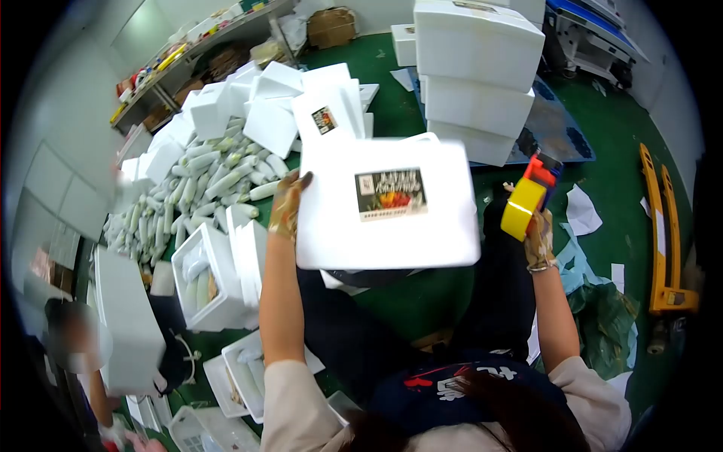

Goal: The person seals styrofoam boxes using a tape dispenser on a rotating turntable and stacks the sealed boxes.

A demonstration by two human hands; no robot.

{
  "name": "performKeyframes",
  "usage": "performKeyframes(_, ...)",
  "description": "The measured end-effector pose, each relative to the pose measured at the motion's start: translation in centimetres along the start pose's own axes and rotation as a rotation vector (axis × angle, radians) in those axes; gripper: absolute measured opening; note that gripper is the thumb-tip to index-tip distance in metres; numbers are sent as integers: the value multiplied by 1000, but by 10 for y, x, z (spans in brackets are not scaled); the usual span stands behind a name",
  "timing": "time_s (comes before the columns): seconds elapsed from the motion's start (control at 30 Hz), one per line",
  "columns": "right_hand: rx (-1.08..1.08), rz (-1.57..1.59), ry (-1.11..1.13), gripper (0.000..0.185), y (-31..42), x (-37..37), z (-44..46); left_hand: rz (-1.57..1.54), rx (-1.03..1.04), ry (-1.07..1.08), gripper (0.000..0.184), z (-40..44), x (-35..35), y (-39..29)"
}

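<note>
My left hand, in a patterned glove, grips the left edge of a white foam box with a dark printed label on top. The box sits in front of me between my knees. To the right of it, my right hand, gloved too, is closed on a red and blue tape dispenser with a wide yellow tape roll. The dispenser is held up, apart from the box.
Wrapped pale vegetables lie heaped at the left, before piled foam lids. Stacked foam boxes stand ahead. An orange pallet jack is at the right. Open foam boxes and another person's arm are at the left.
</note>
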State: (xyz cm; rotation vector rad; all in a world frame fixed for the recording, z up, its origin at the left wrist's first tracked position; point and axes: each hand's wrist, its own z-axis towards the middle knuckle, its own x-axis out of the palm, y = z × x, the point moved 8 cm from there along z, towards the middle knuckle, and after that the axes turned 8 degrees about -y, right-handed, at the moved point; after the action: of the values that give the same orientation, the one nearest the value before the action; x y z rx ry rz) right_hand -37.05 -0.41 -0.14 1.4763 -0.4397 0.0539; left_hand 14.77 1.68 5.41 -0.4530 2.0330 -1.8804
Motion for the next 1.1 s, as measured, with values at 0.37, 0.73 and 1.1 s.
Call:
performKeyframes(0.37, -331, -690, 296, 45, -64, 114, 93, 710, 302, -185, 40, 97, 4, 58)
performKeyframes(0.73, 286, 181, 106, 63, -108, -18, 32, 507, 128, -406, 17, -169, -42, 241)
performKeyframes(1.1, 280, 541, 191, 45, -30, 58, 26, 683, -424, 1024, 50, -321, 217, 398)
